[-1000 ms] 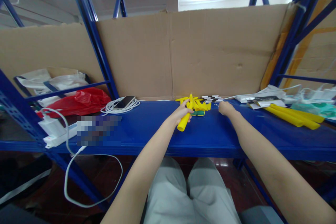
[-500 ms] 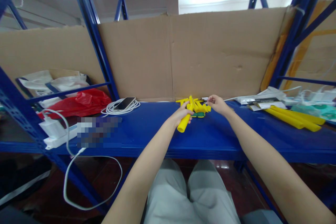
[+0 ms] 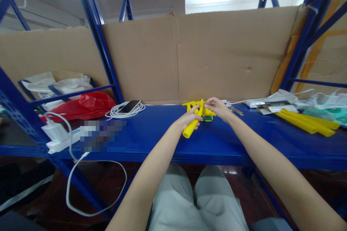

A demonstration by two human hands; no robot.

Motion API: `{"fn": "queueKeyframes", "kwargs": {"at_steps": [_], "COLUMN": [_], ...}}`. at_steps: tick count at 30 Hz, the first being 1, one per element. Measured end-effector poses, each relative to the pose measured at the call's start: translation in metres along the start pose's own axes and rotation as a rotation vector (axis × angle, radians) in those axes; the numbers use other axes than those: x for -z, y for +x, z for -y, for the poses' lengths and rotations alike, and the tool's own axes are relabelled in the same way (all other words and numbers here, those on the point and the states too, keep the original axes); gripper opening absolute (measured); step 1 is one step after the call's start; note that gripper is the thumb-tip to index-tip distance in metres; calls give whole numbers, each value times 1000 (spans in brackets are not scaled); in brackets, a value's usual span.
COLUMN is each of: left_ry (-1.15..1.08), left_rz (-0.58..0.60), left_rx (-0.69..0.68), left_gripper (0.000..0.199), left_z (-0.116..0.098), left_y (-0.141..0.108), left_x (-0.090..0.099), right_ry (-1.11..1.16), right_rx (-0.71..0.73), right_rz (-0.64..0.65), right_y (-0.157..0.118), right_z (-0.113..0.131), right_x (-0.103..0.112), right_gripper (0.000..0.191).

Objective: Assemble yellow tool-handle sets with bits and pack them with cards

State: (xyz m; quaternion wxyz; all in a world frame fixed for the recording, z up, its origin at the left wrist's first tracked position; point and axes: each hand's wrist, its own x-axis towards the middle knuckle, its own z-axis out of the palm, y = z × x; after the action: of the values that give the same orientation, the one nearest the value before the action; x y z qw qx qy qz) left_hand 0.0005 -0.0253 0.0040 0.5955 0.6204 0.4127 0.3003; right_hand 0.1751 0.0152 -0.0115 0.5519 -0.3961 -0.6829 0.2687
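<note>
My left hand (image 3: 190, 118) is closed around a yellow tube (image 3: 189, 129), which tilts with its open end toward me. At the tube's far end, the fingers of my right hand (image 3: 215, 106) are drawn together in a pinch. Whether they touch the tube or hold something small, I cannot make out. Behind and beside the hands lie several yellow cut pieces (image 3: 208, 112) on the blue shelf top (image 3: 159, 133), partly hidden by my fingers. A dark green object (image 3: 208, 118) rests just right of the tube.
Two longer yellow tubes (image 3: 303, 123) lie at the right by white packets (image 3: 282, 97). A thin metal strip (image 3: 237, 110) is right of my right hand. Leftward are a phone (image 3: 130, 107) on a coiled white cable (image 3: 115, 112), and a power strip (image 3: 61, 145). Cardboard (image 3: 141, 61) stands behind.
My right hand has moved left, up to the far end of the yellow tube. The tube has shifted slightly in my left hand's hold. The metal strip now shows more clearly.
</note>
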Motion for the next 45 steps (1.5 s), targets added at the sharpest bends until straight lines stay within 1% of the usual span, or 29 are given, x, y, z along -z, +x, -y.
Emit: {"fn": "queueKeyframes", "kwargs": {"at_steps": [7, 12, 16, 19, 22, 23, 24, 25, 29, 30, 32, 34, 36, 40, 42, 45], "left_ry": [7, -4, -39, -87, -136, -151, -165, -176, -204, -208, -213, -213, -212, -198, -186, -185], "left_rz": [38, 51, 66, 69, 28, 4, -25, -54, -137, -147, -156, -160, -161, -157, -155, -148], "left_rx": [-40, -29, -39, -55, -70, -75, -80, -82, -71, -70, -73, -70, -59, -21, -10, -16], "left_gripper": [84, 84, 84, 84, 83, 83, 83, 83, 84, 83, 82, 82, 84, 84, 83, 83], "left_z": [3, 0, -2, -2, -2, -2, -2, -2, -3, -3, -2, -2, -2, 0, 1, 4], "left_y": [3, -1, -4, -4, -2, -1, 0, 1, 5, 6, 6, 6, 6, 8, 10, 13], "left_x": [1, 1, 1, 1, 1, 2, 2, 3, 6, 7, 8, 8, 7, 6, 6, 6], "right_ry": [-29, -86, -201, -302, -417, -470, -533, -604, -847, -881, -918, -930, -937, -935, -879, -742], "right_rx": [15, 21, -6, -14, 14, 27, 35, 36, -20, -27, -28, -39, -72, -114, -103, -98], "right_rz": [-5, -39, -105, -140, -169, -161, -132, -77, 266, 329, 402, 432, 434, 402, 382, 363], "right_y": [2, 4, 4, 3, 2, 1, 1, 0, -3, -4, -6, -7, -8, -9, -9, -9], "right_z": [-4, -8, -9, -8, -6, -6, -5, -3, 1, 1, 1, 0, -1, -3, -2, -1], "right_x": [0, -1, -1, -3, -2, -1, 1, 4, 16, 19, 21, 21, 18, 15, 16, 22], "right_gripper": [28, 28, 34, 32, 28, 27, 24, 21, 14, 14, 21, 28, 32, 24, 19, 16]}}
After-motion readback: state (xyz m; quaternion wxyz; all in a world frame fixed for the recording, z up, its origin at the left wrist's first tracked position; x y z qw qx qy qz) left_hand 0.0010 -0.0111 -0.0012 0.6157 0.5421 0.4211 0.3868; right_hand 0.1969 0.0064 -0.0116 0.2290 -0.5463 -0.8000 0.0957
